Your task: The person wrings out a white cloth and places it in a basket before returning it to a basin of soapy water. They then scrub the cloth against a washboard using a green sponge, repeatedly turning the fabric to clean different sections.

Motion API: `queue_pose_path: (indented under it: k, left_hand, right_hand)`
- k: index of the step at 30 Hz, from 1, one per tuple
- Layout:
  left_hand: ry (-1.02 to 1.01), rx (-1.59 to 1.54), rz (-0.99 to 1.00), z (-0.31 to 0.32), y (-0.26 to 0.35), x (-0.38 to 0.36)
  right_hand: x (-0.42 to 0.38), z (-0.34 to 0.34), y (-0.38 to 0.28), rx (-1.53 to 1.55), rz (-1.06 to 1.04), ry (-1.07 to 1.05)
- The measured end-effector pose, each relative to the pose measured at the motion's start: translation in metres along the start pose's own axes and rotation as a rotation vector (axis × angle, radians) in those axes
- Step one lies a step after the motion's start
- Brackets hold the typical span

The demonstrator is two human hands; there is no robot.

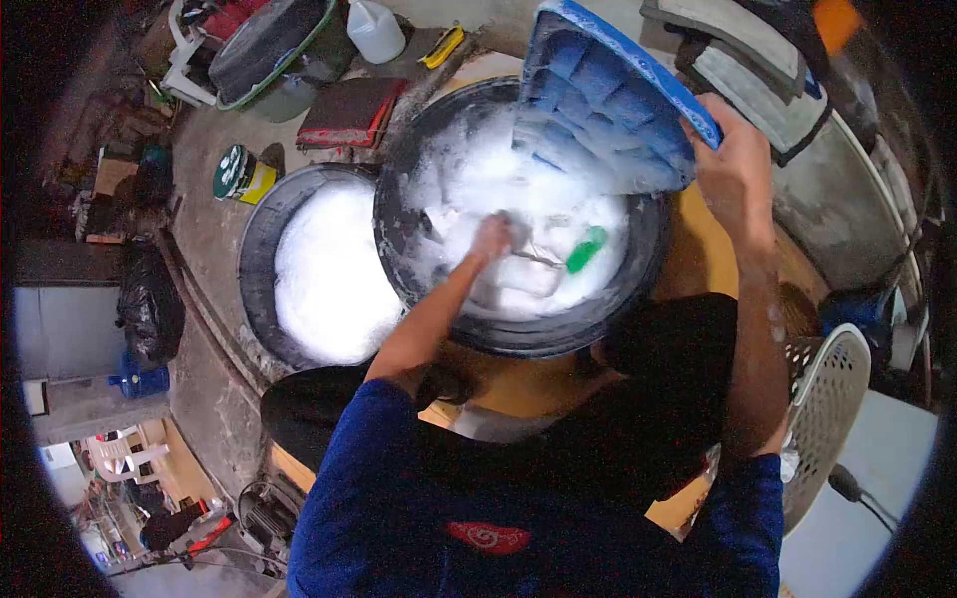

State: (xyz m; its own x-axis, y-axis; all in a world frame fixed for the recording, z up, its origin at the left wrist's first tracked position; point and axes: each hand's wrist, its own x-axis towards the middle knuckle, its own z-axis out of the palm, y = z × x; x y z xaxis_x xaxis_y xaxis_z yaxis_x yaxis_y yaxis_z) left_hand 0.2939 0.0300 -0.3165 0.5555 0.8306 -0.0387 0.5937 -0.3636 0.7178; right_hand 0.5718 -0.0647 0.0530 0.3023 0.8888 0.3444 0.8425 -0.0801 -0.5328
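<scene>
R hand has a closed grip on the edge of a blue crate, tilted over the black tub w/ its lower end in the foam. L hand is down in the tub's suds, fingers curled (can't tell what it grips), near a green brush. A 2nd foam-filled tub sits just beside the black tub.
</scene>
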Motion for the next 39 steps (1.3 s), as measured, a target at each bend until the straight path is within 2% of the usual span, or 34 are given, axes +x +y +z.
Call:
queue_pose_path:
  k: [2, 3, 4, 6, 8, 11, 14, 18, 21, 23, 25, 27, 29, 30, 32, 34, 37, 39]
  left_hand:
    - [-0.025, 0.541, -0.259, -0.004, -0.054, -0.005]
    - [-0.072, 0.653, -0.384, -0.007, -0.075, -0.006]
    - [-0.236, 0.556, -0.542, -0.008, -0.096, -0.001]
    - [0.000, 0.878, -0.595, 0.015, -0.123, 0.005]
    - [0.006, 0.777, -0.689, 0.020, -0.137, 0.011]
    - [0.008, 0.586, -0.787, 0.015, -0.114, 0.012]
    - [0.080, 0.537, -0.836, 0.023, -0.066, 0.002]
    - [0.180, 0.524, -0.850, 0.025, 0.029, -0.021]
    - [0.136, 0.285, -0.838, 0.039, 0.040, -0.025]
    - [0.026, 0.550, -0.629, 0.048, 0.065, -0.036]
    - [0.069, 0.711, -0.440, 0.068, 0.072, -0.045]
    - [0.168, 0.539, -0.179, 0.096, 0.022, -0.045]
    - [0.335, 0.539, 0.294, 0.090, -0.020, -0.049]
    - [0.350, 0.394, 0.000, 0.130, -0.093, -0.038]
    - [0.192, 0.440, -0.358, 0.083, -0.082, -0.039]
    - [0.125, 0.388, -0.592, 0.070, -0.086, -0.030]
    - [0.136, 0.150, -0.624, 0.063, -0.093, -0.010]
    - [0.162, -0.292, -0.555, 0.057, -0.089, -0.007]
  right_hand:
    - [-0.001, -0.001, -0.002, 0.042, 0.016, -0.021]
    - [-0.001, -0.001, -0.002, 0.042, 0.013, -0.018]
    - [-0.001, 0.001, -0.001, 0.043, 0.008, -0.018]
    - [-0.001, 0.003, -0.001, 0.046, -0.008, -0.010]
    - [-0.002, 0.004, -0.001, 0.043, -0.024, 0.007]
    - [-0.001, 0.006, 0.004, 0.009, -0.037, 0.024]
    - [0.001, 0.003, 0.003, 0.011, -0.008, 0.029]
    - [0.004, 0.005, -0.001, 0.010, -0.052, 0.032]
    - [0.002, 0.008, -0.004, 0.009, -0.065, 0.002]
    - [0.003, 0.009, -0.007, 0.007, -0.032, -0.020]
    - [0.003, 0.008, -0.011, 0.024, -0.018, -0.036]
    - [0.003, 0.007, -0.012, 0.014, -0.016, -0.039]
    - [0.002, 0.008, -0.008, -0.027, -0.026, -0.026]
    - [0.001, 0.007, -0.006, -0.010, -0.037, -0.005]
    - [-0.001, 0.006, -0.002, 0.024, -0.061, 0.027]
    - [-0.001, 0.001, -0.003, 0.019, -0.006, -0.002]
    - [0.000, 0.001, 0.007, 0.022, 0.002, 0.011]
    - [-0.001, 0.002, 0.014, 0.022, -0.023, 0.026]
